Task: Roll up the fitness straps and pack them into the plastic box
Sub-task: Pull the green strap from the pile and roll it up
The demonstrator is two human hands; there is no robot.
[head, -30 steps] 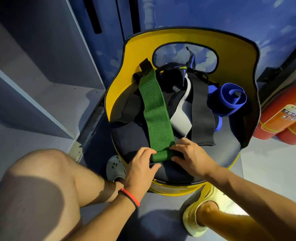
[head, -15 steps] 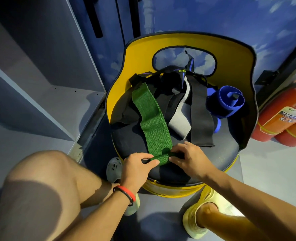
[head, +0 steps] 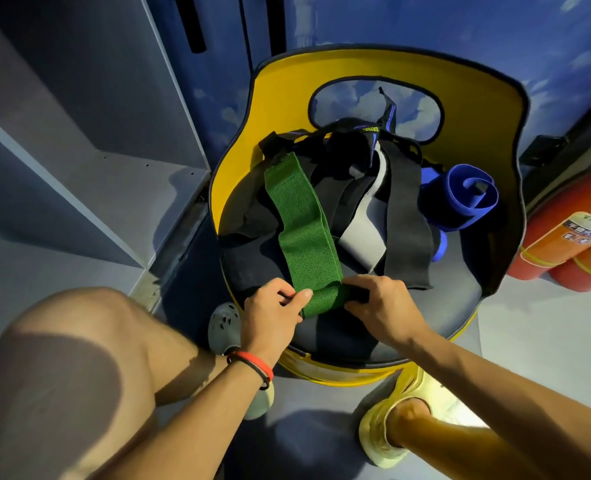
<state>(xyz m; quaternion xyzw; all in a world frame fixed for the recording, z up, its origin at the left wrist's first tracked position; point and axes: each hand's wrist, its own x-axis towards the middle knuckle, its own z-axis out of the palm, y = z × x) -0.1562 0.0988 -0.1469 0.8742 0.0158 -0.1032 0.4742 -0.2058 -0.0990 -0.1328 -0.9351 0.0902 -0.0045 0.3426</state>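
Note:
A green fitness strap (head: 301, 226) lies lengthwise on the dark seat of a yellow chair (head: 467, 289). Its near end is wound into a small roll at the seat's front. My left hand (head: 273, 311) pinches the left side of that roll, and my right hand (head: 379, 301) grips the right side. Behind it lie black straps (head: 406, 230) and a grey strap (head: 363, 237) in a loose pile. A blue strap (head: 458, 197), rolled up, rests at the seat's right. No plastic box shows in this view.
The chair's yellow backrest (head: 391, 67) rises behind the pile. Grey shelving (head: 96, 174) stands to the left. Red fire extinguishers (head: 571, 251) lie on the floor at the right. My bare knee (head: 62, 358) and my feet in clogs sit close under the chair's front.
The roll at the green strap's near end has grown thicker, and the flat green length has shortened, its far end sliding down off the backrest onto the seat.

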